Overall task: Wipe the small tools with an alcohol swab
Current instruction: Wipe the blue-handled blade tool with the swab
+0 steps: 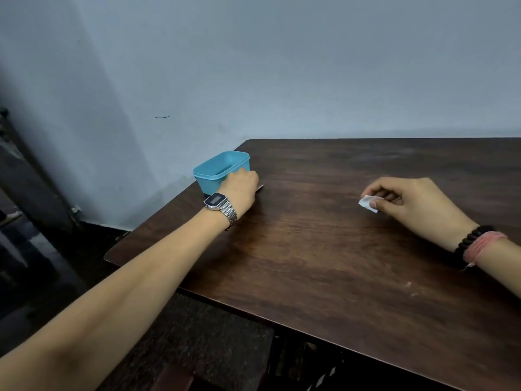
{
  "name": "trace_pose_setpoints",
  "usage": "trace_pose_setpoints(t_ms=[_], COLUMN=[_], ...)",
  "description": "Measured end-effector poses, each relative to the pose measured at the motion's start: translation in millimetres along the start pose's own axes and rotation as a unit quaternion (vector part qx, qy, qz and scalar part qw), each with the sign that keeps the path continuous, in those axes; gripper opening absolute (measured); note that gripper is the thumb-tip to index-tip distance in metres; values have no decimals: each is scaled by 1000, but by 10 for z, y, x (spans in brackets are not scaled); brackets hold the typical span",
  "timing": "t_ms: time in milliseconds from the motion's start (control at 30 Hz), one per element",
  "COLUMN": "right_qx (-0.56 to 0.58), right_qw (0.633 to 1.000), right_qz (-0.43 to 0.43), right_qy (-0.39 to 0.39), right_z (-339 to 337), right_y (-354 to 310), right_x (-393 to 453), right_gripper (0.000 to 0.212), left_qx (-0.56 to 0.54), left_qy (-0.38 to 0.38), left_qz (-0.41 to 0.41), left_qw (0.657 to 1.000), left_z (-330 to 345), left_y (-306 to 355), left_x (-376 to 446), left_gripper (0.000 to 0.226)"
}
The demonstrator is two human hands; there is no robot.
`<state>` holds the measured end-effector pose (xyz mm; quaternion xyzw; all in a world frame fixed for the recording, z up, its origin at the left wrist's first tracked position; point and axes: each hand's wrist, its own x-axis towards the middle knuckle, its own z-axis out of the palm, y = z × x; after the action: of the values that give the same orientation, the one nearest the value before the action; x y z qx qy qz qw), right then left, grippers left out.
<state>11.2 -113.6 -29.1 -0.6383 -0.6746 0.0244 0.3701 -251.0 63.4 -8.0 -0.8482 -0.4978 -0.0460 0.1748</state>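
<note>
With the swab (368, 203) pinched in the right hand (408, 203) mid-tabletop, the left hand (242, 186), curled on a thin tool (260, 187) by the corner tub (222, 170), should bring it across steadily.

Place: a plain room, most likely in a home; nothing marks it as a lab or workshop.
Wall: a bare pale blue-grey painted wall (282, 66), scuffed, with one small dark mark.
Table: a dark wood-grain table (324, 249) pushed against that wall.
Floor: a dark speckled floor (203, 334) shows below the table edge.
Left side: dim dark shapes, too blurred to identify.
</note>
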Motion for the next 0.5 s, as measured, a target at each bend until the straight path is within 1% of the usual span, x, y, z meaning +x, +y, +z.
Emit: trace_pose_setpoints(t_ms=[200,300,367,400,433,467,500], right_qx=[4,26,41,48,60,82,107], right_qw=[1000,999,997,995,993,989,983], right_qz=[10,32,55,66,80,97,118], right_qy=[7,17,37,51,65,78,90], right_z=[-14,-28,-48,-61,-86,-111,-130], right_y=[9,-1,-6,0,13,32,60], right_x=[8,16,21,27,32,41,54], right_gripper=[16,11,9,9,8,7,6], left_qx=[-2,-40,-125,-196,-280,-370,-457], left_qy=[0,4,9,11,8,0,-16], left_qz=[47,71,88,93,96,96,91], left_qw=[999,997,988,976,955,924,885], left_z=[16,-5,-50,-88,-140,-199,-258], left_y=[217,378,518,601,708,822,931], left_x=[1,60,143,182,219,252,277], left_gripper=[20,19,18,16,12,7,2])
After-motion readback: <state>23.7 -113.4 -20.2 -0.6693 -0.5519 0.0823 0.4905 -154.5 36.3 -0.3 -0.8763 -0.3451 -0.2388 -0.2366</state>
